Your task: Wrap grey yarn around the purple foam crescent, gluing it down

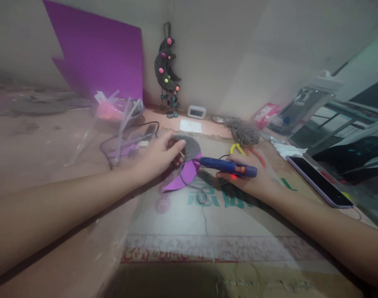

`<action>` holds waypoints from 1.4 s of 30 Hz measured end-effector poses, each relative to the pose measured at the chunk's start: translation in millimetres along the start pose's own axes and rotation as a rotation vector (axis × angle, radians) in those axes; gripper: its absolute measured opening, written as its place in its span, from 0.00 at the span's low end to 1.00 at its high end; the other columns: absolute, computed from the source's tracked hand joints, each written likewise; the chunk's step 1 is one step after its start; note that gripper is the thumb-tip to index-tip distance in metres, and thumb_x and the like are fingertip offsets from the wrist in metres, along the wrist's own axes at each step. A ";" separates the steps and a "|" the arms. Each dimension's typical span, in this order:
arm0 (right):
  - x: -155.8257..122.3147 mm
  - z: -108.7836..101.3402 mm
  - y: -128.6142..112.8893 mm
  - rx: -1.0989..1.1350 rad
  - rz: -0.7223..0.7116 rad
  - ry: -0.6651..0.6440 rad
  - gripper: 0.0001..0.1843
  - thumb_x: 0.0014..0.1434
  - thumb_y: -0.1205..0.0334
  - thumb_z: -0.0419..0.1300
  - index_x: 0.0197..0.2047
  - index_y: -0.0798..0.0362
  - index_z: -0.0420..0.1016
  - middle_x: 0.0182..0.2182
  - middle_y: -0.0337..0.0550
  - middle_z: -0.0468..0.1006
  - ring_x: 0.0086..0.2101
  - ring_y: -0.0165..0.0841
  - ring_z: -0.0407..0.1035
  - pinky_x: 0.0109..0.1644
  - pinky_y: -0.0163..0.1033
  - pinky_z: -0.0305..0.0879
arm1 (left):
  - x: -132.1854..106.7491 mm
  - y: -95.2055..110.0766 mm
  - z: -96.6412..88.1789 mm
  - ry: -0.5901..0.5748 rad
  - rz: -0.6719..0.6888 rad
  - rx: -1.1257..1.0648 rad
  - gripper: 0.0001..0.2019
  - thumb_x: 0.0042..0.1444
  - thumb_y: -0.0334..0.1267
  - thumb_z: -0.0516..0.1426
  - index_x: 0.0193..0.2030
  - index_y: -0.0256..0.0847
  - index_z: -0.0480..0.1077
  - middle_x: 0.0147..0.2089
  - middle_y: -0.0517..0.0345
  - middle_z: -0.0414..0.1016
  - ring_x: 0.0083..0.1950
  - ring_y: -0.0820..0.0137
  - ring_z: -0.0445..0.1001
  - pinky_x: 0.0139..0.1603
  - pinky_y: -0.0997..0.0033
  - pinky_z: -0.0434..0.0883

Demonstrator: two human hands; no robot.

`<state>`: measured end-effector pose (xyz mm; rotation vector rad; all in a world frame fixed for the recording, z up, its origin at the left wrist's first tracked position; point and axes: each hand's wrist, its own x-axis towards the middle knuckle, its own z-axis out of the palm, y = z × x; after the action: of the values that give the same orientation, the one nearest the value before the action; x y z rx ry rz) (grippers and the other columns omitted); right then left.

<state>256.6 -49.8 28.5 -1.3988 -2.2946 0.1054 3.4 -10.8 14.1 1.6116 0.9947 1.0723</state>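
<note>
My left hand [166, 155] grips a purple crescent [184, 176], its upper part wrapped in grey yarn [191, 147]. The lower, pointed end is bare purple, and a loose strand of yarn [202, 196] trails from it onto the board. In my right hand [247, 176] is a blue glue gun [221, 164] with a small red light glowing underneath. Its nozzle points left and meets the crescent about where the wrapping ends; whether it touches cannot be made out.
A printed cardboard sheet [176, 223] lies under my hands. Behind are pliers [238, 149], a yarn ball [249, 133], a small clock [196, 112] and glue sticks [123, 128]. A decorated moon hanging [164, 68] and purple sheet [105, 49] are by the wall. A phone [319, 180] lies right.
</note>
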 end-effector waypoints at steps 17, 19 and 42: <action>2.6 -5.7 -1.0 -0.015 -0.010 0.048 0.17 0.53 0.51 0.64 0.23 0.50 0.62 0.20 0.37 0.68 0.23 0.30 0.63 0.27 0.36 0.55 | 3.4 -3.3 0.1 0.014 -0.037 -0.038 0.06 0.62 0.40 0.53 0.37 0.40 0.63 0.24 0.63 0.70 0.24 0.76 0.70 0.27 0.76 0.67; 2.8 -5.5 -0.2 -0.028 0.006 0.049 0.18 0.53 0.51 0.64 0.23 0.50 0.61 0.20 0.37 0.68 0.23 0.31 0.63 0.27 0.37 0.55 | 3.5 -3.9 0.0 0.012 -0.031 -0.042 0.07 0.62 0.41 0.53 0.37 0.40 0.63 0.24 0.62 0.71 0.24 0.76 0.70 0.27 0.76 0.68; 4.4 -4.6 12.0 -0.053 0.011 0.143 0.17 0.52 0.51 0.65 0.24 0.50 0.64 0.18 0.34 0.65 0.21 0.29 0.61 0.25 0.36 0.54 | 2.5 -4.3 -0.1 0.011 -0.047 -0.053 0.07 0.62 0.41 0.53 0.37 0.40 0.62 0.24 0.62 0.70 0.24 0.75 0.69 0.26 0.76 0.67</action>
<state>266.7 -41.0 30.6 -1.3985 -2.1870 -0.0504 3.6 -7.4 10.5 1.5339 0.9981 1.0681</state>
